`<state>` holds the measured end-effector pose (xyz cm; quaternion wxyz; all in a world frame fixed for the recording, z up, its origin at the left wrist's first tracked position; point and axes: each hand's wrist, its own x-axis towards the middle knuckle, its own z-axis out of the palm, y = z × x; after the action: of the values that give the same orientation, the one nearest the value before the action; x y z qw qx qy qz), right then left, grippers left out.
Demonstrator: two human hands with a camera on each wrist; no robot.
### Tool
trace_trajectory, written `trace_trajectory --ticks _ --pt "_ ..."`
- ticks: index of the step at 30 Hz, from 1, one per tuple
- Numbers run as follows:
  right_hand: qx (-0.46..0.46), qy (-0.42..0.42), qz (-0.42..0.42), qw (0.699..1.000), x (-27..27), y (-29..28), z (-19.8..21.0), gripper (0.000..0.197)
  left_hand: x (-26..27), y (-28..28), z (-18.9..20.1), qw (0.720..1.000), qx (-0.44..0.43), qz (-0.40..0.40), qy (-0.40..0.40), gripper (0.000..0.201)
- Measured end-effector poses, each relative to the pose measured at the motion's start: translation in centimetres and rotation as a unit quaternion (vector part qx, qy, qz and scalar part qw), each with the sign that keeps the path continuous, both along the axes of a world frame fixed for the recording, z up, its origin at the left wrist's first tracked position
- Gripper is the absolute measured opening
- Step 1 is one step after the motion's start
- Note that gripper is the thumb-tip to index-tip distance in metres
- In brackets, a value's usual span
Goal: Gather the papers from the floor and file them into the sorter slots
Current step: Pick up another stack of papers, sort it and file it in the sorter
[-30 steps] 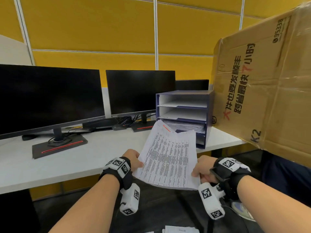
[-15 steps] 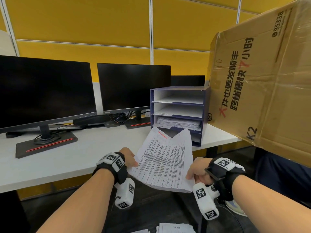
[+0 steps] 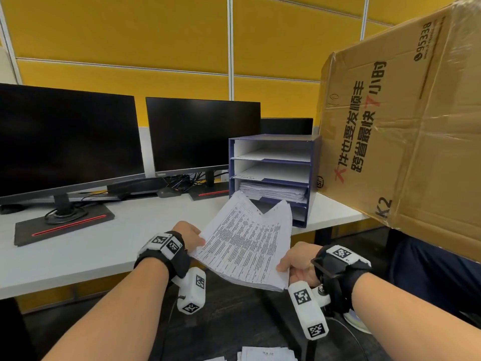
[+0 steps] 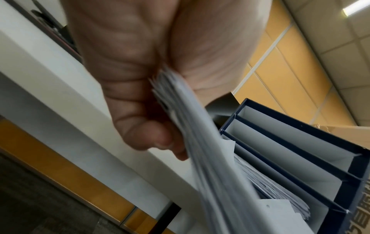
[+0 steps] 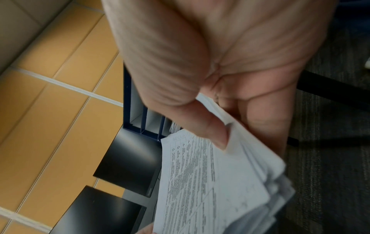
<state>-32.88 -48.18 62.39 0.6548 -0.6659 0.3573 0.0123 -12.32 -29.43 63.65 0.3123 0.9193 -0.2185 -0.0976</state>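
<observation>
A thick stack of printed papers hangs between both hands, tilted up toward the blue sorter on the white desk. My left hand grips the stack's left edge, thumb on top. My right hand pinches the near right corner. In the left wrist view curled fingers clamp the paper stack in front of the sorter slots. The right wrist view shows my thumb pressing the printed sheets. The sorter's third slot holds a pile of papers. More papers lie on the floor.
Two dark monitors stand on the desk left of the sorter, with cables and a mouse behind. A large cardboard box looms at the right, beside the sorter. Dark carpet lies below.
The stack and both hands have moved a little forward and up toward the sorter; its far edge now reaches the sorter's lower slots. Both grips are unchanged.
</observation>
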Motion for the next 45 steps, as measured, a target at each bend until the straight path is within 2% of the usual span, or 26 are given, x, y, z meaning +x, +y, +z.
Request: trace_trajectory --ticks 4,7,10,13,17,20,23,25,27,28,30,31,33,36,38,41,43,44,45 --pt "-0.03 0.034 -0.012 0.999 0.2 -1.0 0.1 0.022 0.5 -0.8 -0.3 1.0 -0.011 0.007 0.017 0.042" --pt "-0.073 0.063 -0.007 0.995 0.8 -2.2 -0.7 0.036 0.5 -1.9 -1.1 1.0 -0.003 0.002 0.021 0.042" --pt "-0.074 0.067 -0.03 0.995 1.2 -2.7 -0.9 0.037 0.8 -2.8 -1.5 1.0 0.005 0.0 0.028 0.042" --pt "-0.035 0.038 -0.06 0.997 1.3 -2.6 0.1 0.023 1.1 -3.6 -1.2 1.0 0.002 -0.001 0.028 0.039" --pt "-0.013 0.034 -0.065 0.997 2.2 -4.6 0.5 0.017 2.3 -5.7 -1.1 0.999 -0.001 -0.008 0.032 0.038" --pt "-0.021 0.039 -0.081 0.996 3.1 -5.8 0.2 0.021 3.2 -7.3 -1.3 0.999 0.005 -0.017 0.036 0.039" --pt "-0.058 0.046 -0.104 0.992 4.6 -7.9 -0.6 0.035 4.5 -9.2 -1.1 0.999 -0.007 -0.023 0.041 0.038" --pt "-0.057 0.038 -0.116 0.991 5.4 -9.0 -0.7 0.036 5.4 -10.5 -0.8 0.999 -0.001 -0.025 0.029 0.032" --pt "-0.063 0.022 -0.13 0.989 5.9 -9.8 -0.4 0.029 6.2 -11.6 -0.6 0.999 0.003 -0.026 0.021 0.013" --pt "-0.059 0.01 -0.136 0.989 6.3 -10.5 -0.4 0.027 6.5 -12.3 -0.5 1.0 0.004 -0.023 0.021 0.014" --pt "-0.066 -0.006 -0.144 0.987 6.8 -11.6 -0.4 0.025 7.4 -13.7 -0.6 0.999 0.021 -0.024 0.02 0.03" --pt "-0.072 -0.009 -0.147 0.986 7.0 -12.1 -0.4 0.025 7.7 -14.3 -0.5 0.999 0.022 -0.023 0.023 0.028" --pt "-0.094 -0.005 -0.133 0.987 7.4 -12.4 0.2 0.022 8.0 -15.5 -0.2 0.999 0.006 -0.021 0.033 0.015" --pt "-0.108 -0.022 -0.123 0.986 7.9 -13.0 0.2 0.031 8.9 -17.0 -0.2 0.999 -0.018 -0.013 0.038 0.037" --pt "-0.111 -0.024 -0.104 0.988 8.3 -13.2 -0.1 0.026 9.4 -17.5 -0.1 0.999 -0.018 -0.006 0.038 0.04" --pt "-0.063 -0.022 -0.102 0.993 8.6 -12.3 0.4 0.017 10.4 -18.1 0.0 1.0 -0.01 -0.006 0.027 0.04" --pt "-0.066 0.008 -0.092 0.994 8.7 -12.1 0.6 0.019 10.6 -18.4 0.2 1.0 0.005 -0.012 0.018 0.028" --pt "-0.092 0.008 -0.081 0.992 8.9 -12.4 0.6 0.025 10.7 -18.5 0.2 1.0 0.019 -0.014 0.006 0.017" --pt "-0.123 0.005 -0.062 0.991 9.1 -12.5 0.6 0.031 10.8 -18.5 0.3 1.0 0.025 -0.009 -0.001 0.014"
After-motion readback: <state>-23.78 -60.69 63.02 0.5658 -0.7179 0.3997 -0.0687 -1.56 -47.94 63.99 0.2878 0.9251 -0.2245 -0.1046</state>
